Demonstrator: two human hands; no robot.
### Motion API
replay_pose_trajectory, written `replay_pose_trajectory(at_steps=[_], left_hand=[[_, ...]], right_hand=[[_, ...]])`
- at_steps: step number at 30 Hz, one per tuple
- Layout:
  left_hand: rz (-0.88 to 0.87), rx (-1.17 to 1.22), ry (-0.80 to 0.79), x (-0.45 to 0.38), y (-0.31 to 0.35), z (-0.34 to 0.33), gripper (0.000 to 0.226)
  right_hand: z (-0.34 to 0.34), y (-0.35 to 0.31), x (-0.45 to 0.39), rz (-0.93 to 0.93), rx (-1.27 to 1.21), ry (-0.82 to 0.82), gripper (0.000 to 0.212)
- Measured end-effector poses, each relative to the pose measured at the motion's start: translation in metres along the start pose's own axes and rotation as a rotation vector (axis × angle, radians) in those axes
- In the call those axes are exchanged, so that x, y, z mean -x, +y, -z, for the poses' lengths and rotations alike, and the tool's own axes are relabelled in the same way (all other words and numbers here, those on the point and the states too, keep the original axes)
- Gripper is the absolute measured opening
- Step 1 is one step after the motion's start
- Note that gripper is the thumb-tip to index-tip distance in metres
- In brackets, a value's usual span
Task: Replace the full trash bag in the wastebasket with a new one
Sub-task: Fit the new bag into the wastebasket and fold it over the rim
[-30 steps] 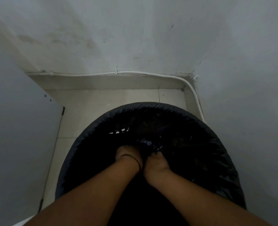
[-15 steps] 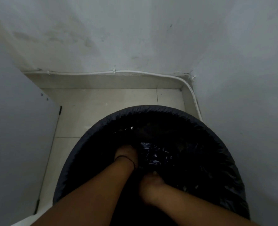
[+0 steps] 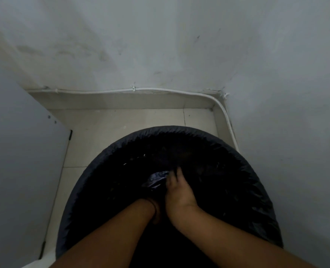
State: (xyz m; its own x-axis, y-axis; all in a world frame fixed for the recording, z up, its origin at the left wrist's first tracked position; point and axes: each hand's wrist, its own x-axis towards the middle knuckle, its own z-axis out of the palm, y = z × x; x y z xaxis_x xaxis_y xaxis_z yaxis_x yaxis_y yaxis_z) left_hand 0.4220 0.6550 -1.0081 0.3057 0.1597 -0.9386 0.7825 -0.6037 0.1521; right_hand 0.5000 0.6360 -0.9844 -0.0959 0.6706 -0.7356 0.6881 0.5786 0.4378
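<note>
A round wastebasket fills the lower half of the view, seen from above, standing on the floor in a corner. A black trash bag lines it, the edge folded over the rim, with crumpled glossy plastic at the centre. Both forearms reach down inside. The right hand presses into the plastic, fingers curled in it. The left hand is sunk in shadow at the wrist, so its grip cannot be told. No writing or labels can be read. Pale floor tiles show at 11 o'clock. A white cable runs along the base of the grey wall at 12 o'clock and bends down at 2 o'clock.
</note>
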Motion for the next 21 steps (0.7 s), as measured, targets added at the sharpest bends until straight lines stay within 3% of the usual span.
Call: replay_pose_trajectory(at_steps=[3,5,8,11,15,21], left_hand=[[-0.001,-0.095,0.002,0.000,-0.001,0.000,0.048],[-0.016,-0.095,-0.009,0.001,-0.002,0.002,0.047],[-0.001,-0.027,0.151,0.011,0.003,0.014,0.045],[0.150,0.039,0.349,0.009,0.000,0.025,0.049],[0.263,0.032,0.183,0.011,-0.015,0.026,0.069],[0.168,0.012,0.140,0.033,-0.019,0.053,0.039]], right_hand=[[-0.010,0.020,0.001,0.025,0.115,-0.103,0.069],[-0.025,0.023,-0.008,0.074,0.039,-0.219,0.070],[-0.021,0.016,-0.013,0.062,0.017,-0.169,0.066],[-0.001,0.010,-0.014,0.103,-0.018,-0.082,0.056],[-0.004,0.023,-0.010,0.033,-0.242,-0.243,0.054],[0.005,0.037,-0.005,0.134,-0.414,-0.394,0.068]])
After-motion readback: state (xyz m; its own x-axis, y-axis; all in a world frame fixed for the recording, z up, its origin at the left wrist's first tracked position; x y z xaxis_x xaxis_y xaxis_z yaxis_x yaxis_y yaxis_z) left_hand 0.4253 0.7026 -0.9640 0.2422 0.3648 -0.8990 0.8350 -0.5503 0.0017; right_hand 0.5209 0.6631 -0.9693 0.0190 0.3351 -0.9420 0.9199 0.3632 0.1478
